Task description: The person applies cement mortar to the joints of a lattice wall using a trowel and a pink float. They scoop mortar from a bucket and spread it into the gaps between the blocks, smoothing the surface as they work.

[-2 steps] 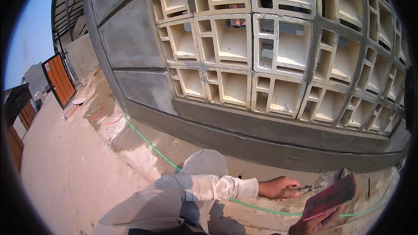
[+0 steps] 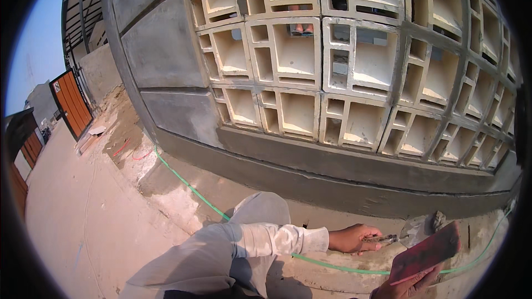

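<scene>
I am crouched by a wall, with my knee in grey trousers (image 2: 260, 216) in front of me. My left hand (image 2: 354, 238), on a white-sleeved arm, reaches right and grips the handle of a small metal trowel (image 2: 413, 231). The blade, with a lump of grey mortar on its tip, lies low over the concrete ledge (image 2: 332, 213) at the wall's foot. My right hand (image 2: 403, 288) at the lower edge holds a flat red board (image 2: 426, 252) tilted up, just below and right of the trowel.
A wall of pale hollow concrete blocks (image 2: 343, 72) rises ahead, with a dark grey mortar band (image 2: 310, 160) along its base. A green hose (image 2: 191, 188) runs along the ground and under my arm. An orange gate (image 2: 71, 102) and a dusty lane lie to the left.
</scene>
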